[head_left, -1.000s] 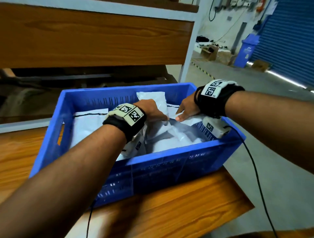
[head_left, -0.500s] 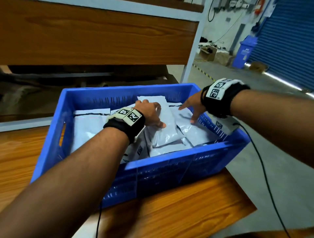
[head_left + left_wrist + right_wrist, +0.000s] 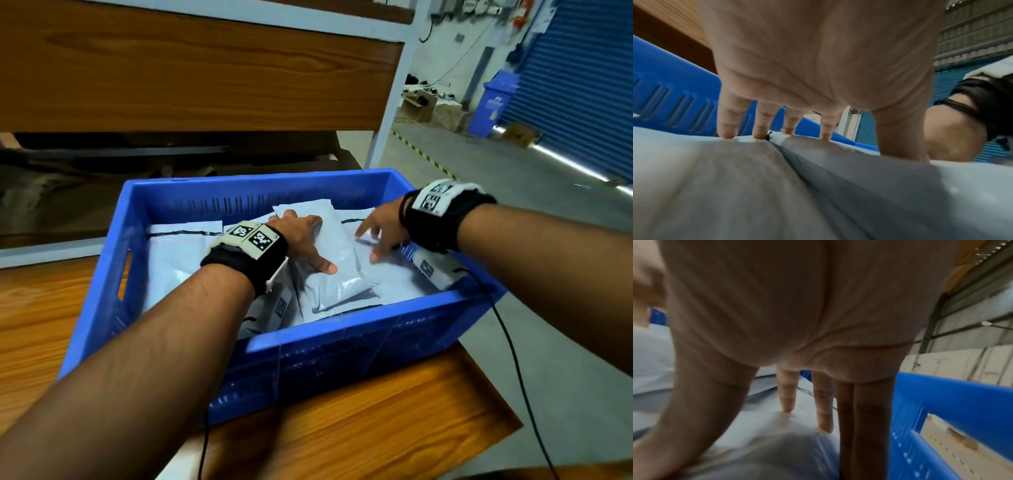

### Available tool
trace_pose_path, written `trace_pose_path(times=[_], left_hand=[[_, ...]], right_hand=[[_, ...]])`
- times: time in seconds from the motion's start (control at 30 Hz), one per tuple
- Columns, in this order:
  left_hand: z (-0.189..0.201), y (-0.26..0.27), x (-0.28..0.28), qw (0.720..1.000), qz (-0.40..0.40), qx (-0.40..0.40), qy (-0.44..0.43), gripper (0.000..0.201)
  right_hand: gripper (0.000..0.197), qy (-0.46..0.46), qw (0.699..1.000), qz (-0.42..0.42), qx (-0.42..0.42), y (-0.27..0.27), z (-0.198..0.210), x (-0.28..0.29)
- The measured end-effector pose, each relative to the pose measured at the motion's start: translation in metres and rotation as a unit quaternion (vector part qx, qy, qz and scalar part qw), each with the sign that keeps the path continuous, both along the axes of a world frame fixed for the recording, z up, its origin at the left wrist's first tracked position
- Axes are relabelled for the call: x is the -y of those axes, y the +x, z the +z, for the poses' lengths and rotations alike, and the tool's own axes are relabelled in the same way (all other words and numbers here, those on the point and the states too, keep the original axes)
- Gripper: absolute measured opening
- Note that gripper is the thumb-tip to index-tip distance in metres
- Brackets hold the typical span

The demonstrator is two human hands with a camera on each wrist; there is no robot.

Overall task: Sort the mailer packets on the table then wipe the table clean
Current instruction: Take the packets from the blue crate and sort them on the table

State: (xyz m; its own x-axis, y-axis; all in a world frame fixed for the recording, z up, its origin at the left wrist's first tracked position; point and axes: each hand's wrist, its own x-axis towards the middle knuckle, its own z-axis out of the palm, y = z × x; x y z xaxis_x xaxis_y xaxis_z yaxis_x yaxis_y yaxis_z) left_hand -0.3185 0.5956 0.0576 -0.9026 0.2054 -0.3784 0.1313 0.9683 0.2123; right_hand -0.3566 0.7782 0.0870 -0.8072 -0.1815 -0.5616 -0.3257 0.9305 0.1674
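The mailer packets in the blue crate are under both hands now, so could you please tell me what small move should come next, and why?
Probably press the top mailer packet flat. It lies tilted across the other packets in the blue crate, the left hand already rests spread on it, and the right hand touches the packet beside it with straight fingers.

black wristbands point(image 3: 442, 222) with white coded tags, trailing black cables point(image 3: 510, 346).

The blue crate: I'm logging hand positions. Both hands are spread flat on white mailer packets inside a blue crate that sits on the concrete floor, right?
Not the floor. The head view shows the blue crate sitting on the wooden table. The rest holds: left hand and right hand are spread flat on white mailer packets inside it.
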Motion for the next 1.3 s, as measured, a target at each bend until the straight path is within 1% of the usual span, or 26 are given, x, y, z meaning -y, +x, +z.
trace_pose_path(times=[0.03, 0.07, 0.1, 0.13, 0.17, 0.2, 0.23, 0.27, 0.3, 0.33, 0.37, 0.4, 0.43, 0.5, 0.57, 0.63, 0.7, 0.73, 0.8, 0.9, 1.0, 1.1, 1.17, 1.2, 1.27, 1.3], left_hand=[[0.002, 0.001, 0.002, 1.0, -0.001, 0.0, 0.005, 0.112], [0.003, 0.0, 0.004, 1.0, 0.004, -0.003, 0.013, 0.114], [0.006, 0.001, 0.007, 1.0, 0.013, -0.009, 0.021, 0.119], [0.009, 0.002, 0.01, 0.999, 0.027, -0.013, 0.028, 0.122], [0.012, 0.003, 0.013, 0.999, 0.037, -0.018, 0.033, 0.12], [0.013, 0.003, 0.017, 0.998, 0.04, -0.02, 0.036, 0.11], [0.014, 0.002, 0.019, 0.998, 0.039, -0.014, 0.036, 0.096], [0.013, 0.001, 0.021, 0.999, 0.039, -0.005, 0.03, 0.083], [0.012, 0.001, 0.022, 0.999, 0.04, 0.007, 0.021, 0.082], [0.009, 0.001, 0.023, 0.999, 0.045, 0.015, 0.014, 0.093], [0.006, 0.0, 0.024, 0.998, 0.052, 0.019, 0.016, 0.111], [0.003, -0.002, 0.025, 0.998, 0.058, 0.02, 0.025, 0.126], [0.0, -0.004, 0.025, 0.997, 0.06, 0.015, 0.037, 0.136], [-0.003, -0.007, 0.027, 0.998, 0.056, 0.006, 0.043, 0.145], [-0.005, -0.006, 0.026, 0.998, 0.044, 0.016, 0.038, 0.142], [-0.008, -0.004, 0.022, 0.999, 0.013, 0.036, 0.02, 0.127], [-0.009, -0.003, 0.016, 0.999, -0.012, 0.046, -0.001, 0.111], [-0.008, -0.002, 0.014, 0.999, -0.019, 0.042, -0.009, 0.106], [-0.009, -0.004, 0.014, 0.999, -0.016, 0.026, -0.023, 0.106], [-0.008, -0.005, 0.015, 0.999, -0.013, 0.019, -0.038, 0.11], [-0.005, -0.002, 0.015, 0.999, -0.019, 0.04, -0.012, 0.093], [-0.004, -0.002, 0.017, 0.999, -0.017, 0.032, 0.0, 0.08], [-0.006, -0.003, 0.018, 1.0, -0.009, 0.02, 0.004, 0.08], [-0.007, -0.003, 0.018, 1.0, -0.001, 0.015, 0.004, 0.085], [-0.007, -0.002, 0.017, 1.0, 0.011, 0.013, 0.0, 0.104], [-0.008, -0.002, 0.016, 1.0, 0.007, 0.019, -0.005, 0.114]], right_hand=[[0.054, -0.064, 0.997, -0.031, -0.023, -0.002, 0.006, 0.0], [0.045, -0.138, 0.987, -0.068, -0.045, -0.004, 0.011, 0.002], [0.044, -0.205, 0.971, -0.105, -0.058, -0.006, 0.013, 0.005], [0.046, -0.254, 0.956, -0.135, -0.06, -0.007, 0.013, 0.009], [0.049, -0.286, 0.944, -0.155, -0.051, -0.008, 0.011, 0.014], [0.054, -0.303, 0.938, -0.167, -0.032, -0.007, 0.007, 0.019], [0.061, -0.303, 0.938, -0.171, -0.009, -0.005, 0.003, 0.024], [0.071, -0.291, 0.942, -0.168, 0.007, -0.002, -0.002, 0.029], [0.078, -0.265, 0.952, -0.151, 0.009, 0.001, -0.006, 0.033], [0.081, -0.227, 0.966, -0.119, -0.009, 0.002, -0.009, 0.036], [0.079, -0.194, 0.977, -0.086, -0.039, 0.003, -0.009, 0.039], [0.076, -0.177, 0.98, -0.066, -0.064, 0.003, -0.008, 0.04], [0.076, -0.176, 0.98, -0.06, -0.076, 0.001, -0.006, 0.039], [0.078, -0.206, 0.973, -0.071, -0.073, -0.004, 0.004, 0.031], [0.074, -0.233, 0.965, -0.091, -0.072, -0.009, 0.016, 0.015], [0.068, -0.25, 0.958, -0.13, -0.051, -0.011, 0.024, -0.007], [0.071, -0.253, 0.953, -0.167, -0.026, -0.012, 0.023, -0.026], [0.072, -0.249, 0.953, -0.174, -0.016, -0.01, 0.018, -0.032], [0.071, -0.24, 0.955, -0.176, 0.005, -0.006, 0.004, -0.032], [0.079, -0.247, 0.952, -0.176, 0.038, -0.006, -0.015, -0.021], [0.079, -0.258, 0.951, -0.165, 0.036, -0.009, -0.012, -0.01], [0.078, -0.22, 0.969, -0.111, -0.03, -0.016, 0.006, -0.014], [0.078, -0.141, 0.984, -0.069, -0.085, -0.019, 0.02, -0.023], [0.079, -0.094, 0.989, -0.055, -0.101, -0.019, 0.023, -0.028], [0.083, -0.027, 0.993, -0.045, -0.107, -0.019, 0.023, -0.037], [0.085, -0.002, 0.995, -0.041, -0.094, -0.019, 0.019, -0.04]])
